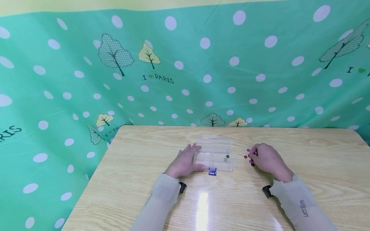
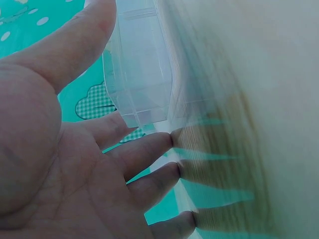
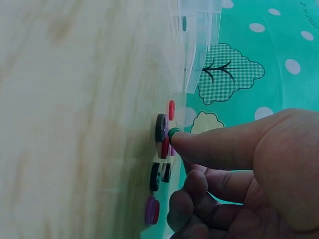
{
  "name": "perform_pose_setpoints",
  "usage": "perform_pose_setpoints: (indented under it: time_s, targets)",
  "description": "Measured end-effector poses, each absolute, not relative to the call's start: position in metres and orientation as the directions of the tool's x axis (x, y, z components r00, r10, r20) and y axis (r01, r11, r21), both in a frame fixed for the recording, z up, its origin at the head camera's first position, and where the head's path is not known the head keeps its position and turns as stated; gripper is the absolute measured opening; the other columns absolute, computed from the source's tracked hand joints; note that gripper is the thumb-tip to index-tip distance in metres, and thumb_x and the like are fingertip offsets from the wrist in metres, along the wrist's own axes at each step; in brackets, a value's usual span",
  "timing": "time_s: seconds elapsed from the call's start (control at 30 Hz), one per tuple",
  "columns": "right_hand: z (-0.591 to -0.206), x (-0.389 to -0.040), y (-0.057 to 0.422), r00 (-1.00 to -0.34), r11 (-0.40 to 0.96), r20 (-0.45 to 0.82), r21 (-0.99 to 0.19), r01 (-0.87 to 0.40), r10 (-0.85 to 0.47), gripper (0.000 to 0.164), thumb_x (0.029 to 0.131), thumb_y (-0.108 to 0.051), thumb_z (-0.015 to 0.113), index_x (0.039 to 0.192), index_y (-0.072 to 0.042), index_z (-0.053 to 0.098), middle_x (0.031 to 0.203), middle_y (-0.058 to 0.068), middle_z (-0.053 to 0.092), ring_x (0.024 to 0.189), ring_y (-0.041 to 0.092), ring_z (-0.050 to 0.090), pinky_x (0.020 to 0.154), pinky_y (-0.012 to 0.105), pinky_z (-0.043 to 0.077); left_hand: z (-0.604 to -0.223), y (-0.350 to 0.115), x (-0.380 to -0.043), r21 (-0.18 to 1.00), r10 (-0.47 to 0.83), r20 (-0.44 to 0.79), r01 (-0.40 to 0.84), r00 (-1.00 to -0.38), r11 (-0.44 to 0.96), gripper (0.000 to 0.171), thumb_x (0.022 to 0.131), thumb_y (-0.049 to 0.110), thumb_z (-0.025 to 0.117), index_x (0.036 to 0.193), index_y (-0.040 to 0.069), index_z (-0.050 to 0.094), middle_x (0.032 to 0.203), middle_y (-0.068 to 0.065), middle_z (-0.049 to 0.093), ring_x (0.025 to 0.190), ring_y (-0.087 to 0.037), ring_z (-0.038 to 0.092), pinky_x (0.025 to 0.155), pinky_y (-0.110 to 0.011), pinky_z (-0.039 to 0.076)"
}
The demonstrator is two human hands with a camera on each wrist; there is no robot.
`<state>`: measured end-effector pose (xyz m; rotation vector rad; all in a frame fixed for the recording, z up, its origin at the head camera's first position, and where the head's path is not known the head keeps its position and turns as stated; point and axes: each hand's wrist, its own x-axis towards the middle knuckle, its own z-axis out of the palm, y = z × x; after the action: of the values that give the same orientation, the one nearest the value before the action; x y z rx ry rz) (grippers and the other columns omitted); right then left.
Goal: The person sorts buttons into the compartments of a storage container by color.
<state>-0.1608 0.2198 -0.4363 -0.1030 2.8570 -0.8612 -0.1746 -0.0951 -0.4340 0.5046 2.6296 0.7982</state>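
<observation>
A clear plastic compartment box (image 1: 213,145) lies on the table with its lid open toward the back. Two small green buttons (image 1: 227,156) are in its right part. Along the box's left side rests my left hand (image 1: 185,162), fingers spread and thumb at the front corner. In the left wrist view those fingertips (image 2: 172,172) touch the table. To the right of the box, my right hand (image 1: 266,159) pinches a green button (image 3: 174,132) between thumb and fingers. Loose red (image 1: 245,157), purple (image 1: 248,150) and black buttons (image 3: 155,177) lie around its fingertips.
A blue clasp or label (image 1: 212,171) sits at the box's front edge. The wooden table (image 1: 138,189) meets a green dotted curtain (image 1: 173,96) at its back. Both wrists carry black cameras (image 1: 267,191).
</observation>
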Motion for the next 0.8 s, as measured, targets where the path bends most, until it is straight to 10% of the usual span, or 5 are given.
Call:
perform_pose_setpoints:
  time_s: [0.8]
  targets:
    - [-0.4305,-0.1583,0.2148,-0.989,0.812,-0.112,-0.584,-0.011,-0.094,0.011,0.098,-0.008,0.061,0.095,0.002,0.066,0.079,0.007,0.058,0.06,0.019,0.048,0.051,0.031,0.041,-0.4327,-0.0944,-0.1742,0.582,0.427,-0.217,0.235,-0.878,0.778,0.088,0.085,0.046,0.077,0.155,0.01,0.037,0.165,-0.013,0.023,0.153,-0.033,0.012,0.122,-0.058,0.008]
